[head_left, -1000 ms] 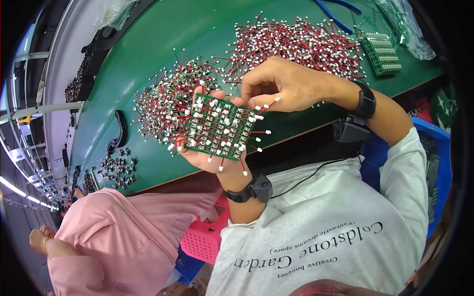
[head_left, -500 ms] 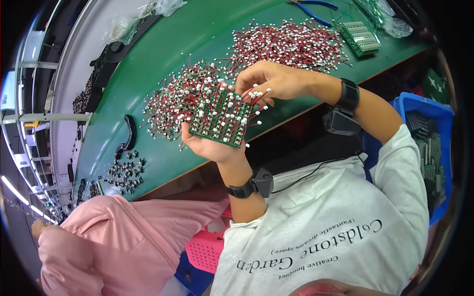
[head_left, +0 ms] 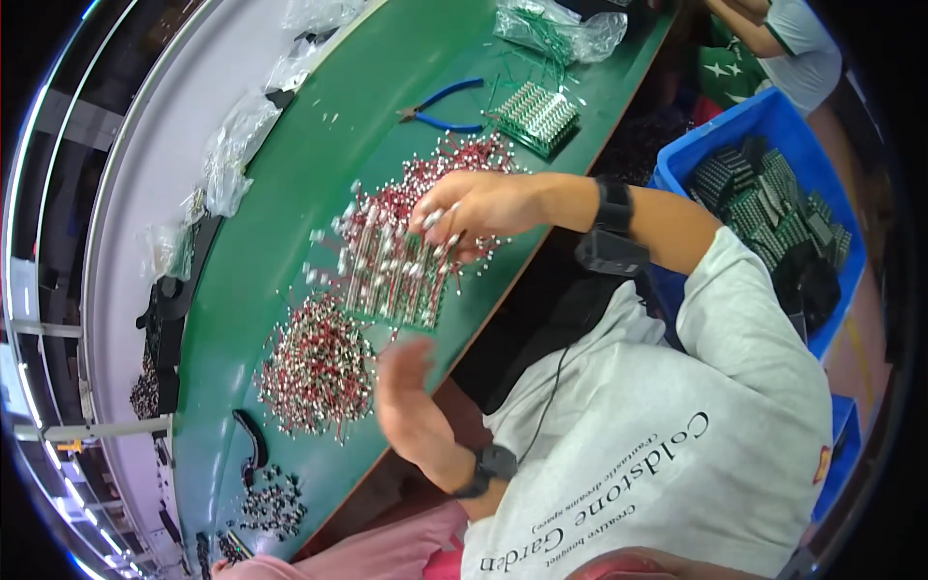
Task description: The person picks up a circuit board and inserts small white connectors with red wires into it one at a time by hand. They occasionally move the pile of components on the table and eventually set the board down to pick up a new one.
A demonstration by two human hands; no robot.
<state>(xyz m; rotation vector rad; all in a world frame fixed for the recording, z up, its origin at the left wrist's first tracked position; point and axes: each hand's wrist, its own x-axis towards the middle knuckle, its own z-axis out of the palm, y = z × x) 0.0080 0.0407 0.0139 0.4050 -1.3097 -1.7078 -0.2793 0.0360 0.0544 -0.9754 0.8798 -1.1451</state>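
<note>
My right hand [head_left: 483, 208] grips the upper edge of a green circuit board panel [head_left: 416, 304], which hangs tilted above the bench. Rows of small white connectors with red wires stand out from the panel, blurred by motion. My left hand [head_left: 411, 401] is apart from the panel, near the bench's front edge. Its fingers are smeared but look stretched out, with nothing seen in them. One heap of red-wired white connectors [head_left: 474, 153] lies partly hidden behind my right hand. Left of my left hand sits a second heap of wired small parts [head_left: 314, 367].
On the green bench [head_left: 290, 184] lie blue-handled pliers [head_left: 445, 124], a stack of panels [head_left: 536, 118] and clear plastic bags [head_left: 570, 34]. A black curved tool [head_left: 251, 445] rests near small black parts [head_left: 274, 505]. A blue crate [head_left: 715, 126] holds boards at right. Another person [head_left: 802, 48] is beyond.
The view has swung toward the right. My left hand has let go of the panel and drawn back from it. My right hand now holds the panel over the bench, between the heaps.
</note>
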